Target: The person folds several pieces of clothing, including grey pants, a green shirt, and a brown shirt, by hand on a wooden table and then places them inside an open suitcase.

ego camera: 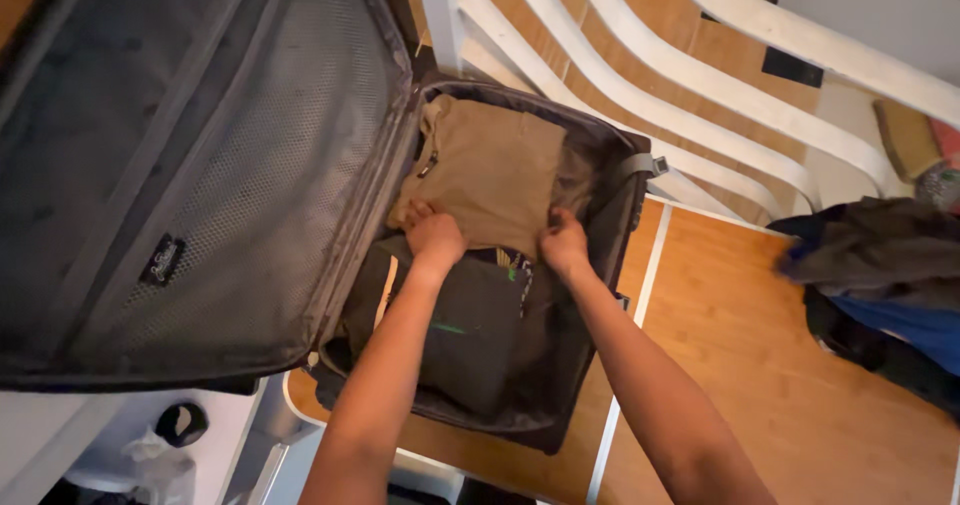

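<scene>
I have both hands on the folded tan garment (490,170) in the open suitcase (600,265). My left hand (435,237) presses its near edge at 7 o'clock, fingers together and curled; my right hand (565,243) pinches the edge at 5 o'clock. The garment lies toward 12 o'clock from both hands, equally near to each, above a dark bag (470,335).

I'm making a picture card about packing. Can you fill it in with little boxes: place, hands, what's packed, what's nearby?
place: open dark suitcase lying on a wooden floor
left hand: pressing on the near edge of a folded tan garment
right hand: gripping that garment's near edge
also packed: dark folded clothing below the tan one
lid: flipped open, grey mesh lining
nearby: white railing; pile of dark and blue clothes
</scene>
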